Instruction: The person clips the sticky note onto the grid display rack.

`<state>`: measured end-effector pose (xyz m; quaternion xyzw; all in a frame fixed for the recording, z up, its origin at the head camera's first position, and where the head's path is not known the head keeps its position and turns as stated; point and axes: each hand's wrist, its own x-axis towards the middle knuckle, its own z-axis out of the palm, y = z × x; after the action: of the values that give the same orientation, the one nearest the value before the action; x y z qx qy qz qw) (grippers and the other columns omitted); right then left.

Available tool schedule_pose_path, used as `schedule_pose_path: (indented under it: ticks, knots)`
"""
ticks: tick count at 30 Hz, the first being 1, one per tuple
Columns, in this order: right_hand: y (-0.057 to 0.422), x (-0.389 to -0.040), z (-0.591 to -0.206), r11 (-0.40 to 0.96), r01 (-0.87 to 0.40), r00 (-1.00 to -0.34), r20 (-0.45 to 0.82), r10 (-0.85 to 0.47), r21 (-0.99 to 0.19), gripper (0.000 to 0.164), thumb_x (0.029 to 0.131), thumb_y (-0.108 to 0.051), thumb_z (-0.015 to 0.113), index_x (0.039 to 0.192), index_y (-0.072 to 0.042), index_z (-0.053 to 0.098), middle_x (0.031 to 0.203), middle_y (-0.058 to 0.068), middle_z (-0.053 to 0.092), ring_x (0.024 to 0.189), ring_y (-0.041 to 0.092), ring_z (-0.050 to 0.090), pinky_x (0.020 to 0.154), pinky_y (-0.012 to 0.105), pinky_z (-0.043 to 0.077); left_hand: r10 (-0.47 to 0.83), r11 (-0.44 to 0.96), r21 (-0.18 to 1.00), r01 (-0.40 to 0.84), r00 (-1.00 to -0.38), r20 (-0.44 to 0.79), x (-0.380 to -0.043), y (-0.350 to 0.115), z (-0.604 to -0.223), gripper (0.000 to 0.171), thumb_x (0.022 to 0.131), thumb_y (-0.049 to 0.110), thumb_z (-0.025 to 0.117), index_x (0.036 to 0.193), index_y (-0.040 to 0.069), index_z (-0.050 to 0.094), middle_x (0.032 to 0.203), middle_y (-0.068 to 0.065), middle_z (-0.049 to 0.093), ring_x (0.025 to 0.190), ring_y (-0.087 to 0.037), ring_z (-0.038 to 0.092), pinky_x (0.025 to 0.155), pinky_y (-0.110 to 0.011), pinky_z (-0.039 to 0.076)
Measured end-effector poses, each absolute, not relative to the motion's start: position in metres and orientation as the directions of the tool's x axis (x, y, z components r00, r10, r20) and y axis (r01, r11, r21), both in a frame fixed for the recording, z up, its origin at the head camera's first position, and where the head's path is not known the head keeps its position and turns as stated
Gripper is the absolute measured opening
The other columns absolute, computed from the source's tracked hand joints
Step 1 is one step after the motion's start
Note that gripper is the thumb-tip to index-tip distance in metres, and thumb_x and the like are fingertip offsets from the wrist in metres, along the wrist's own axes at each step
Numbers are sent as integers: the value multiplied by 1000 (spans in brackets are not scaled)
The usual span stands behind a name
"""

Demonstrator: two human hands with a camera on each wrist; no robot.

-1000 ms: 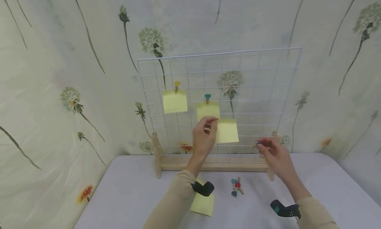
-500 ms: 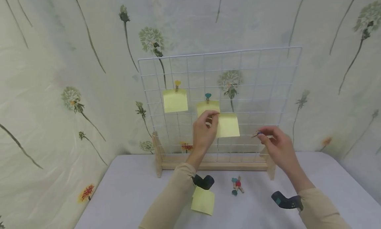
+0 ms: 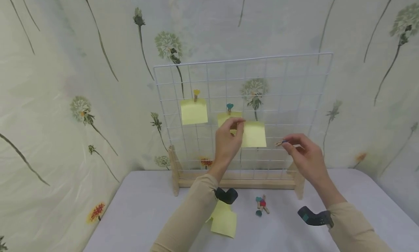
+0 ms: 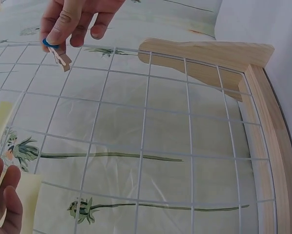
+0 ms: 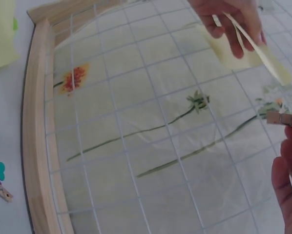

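My left hand pinches a yellow sticky note by its upper left corner, in front of the white wire grid. To the right, my right hand pinches a small wooden clothespin with a blue top between thumb and fingertips. The clothespin's free end points left, toward the note, and is apart from it. On the grid, one sticky note hangs from a clothespin with a yellow heart. Another note, partly behind my left hand, hangs from one with a teal heart.
The grid stands in a wooden base at the back of a white table. Loose yellow notes lie near my left forearm. Several heart clothespins are heaped to their right. A flower-printed cloth covers the wall behind.
My left hand has raised the sticky note, and it sits slightly farther right. My right hand has risen with the clothespin, still held at the note's right.
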<state>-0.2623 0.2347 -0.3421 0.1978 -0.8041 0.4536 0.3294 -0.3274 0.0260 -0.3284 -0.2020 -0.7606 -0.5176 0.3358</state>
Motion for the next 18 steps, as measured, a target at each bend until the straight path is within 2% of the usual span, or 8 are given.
schedule_pose_path:
  ticks: [4,11,18]
  knots:
    - [235,-269,-339,530,-625,-686,728,-21,-574,14,87,3,63,101,3,61,90,-1,60,81,-5,57,65,6,45,-54,375,655,656,-690,722,-328,28,-322,12,92,13,57,97,11,68,91,-1,71,81,-8,64,55,-16,46]
    - [248,-290,-342,557,-626,-677,734,-43,-545,17,88,-3,63,105,-6,63,95,-13,60,84,-4,55,66,5,43,-69,347,665,662,-689,722,-332,28,-315,13,93,14,57,98,12,68,92,-2,71,81,-10,64,54,-16,47]
    - [253,-297,-336,579,-620,-676,735,-53,-529,17,89,-7,64,106,-9,63,95,-17,60,81,-3,55,65,7,44,-56,351,649,676,-676,735,-337,28,-311,13,93,13,56,98,11,68,90,-2,71,80,-10,64,56,-17,47]
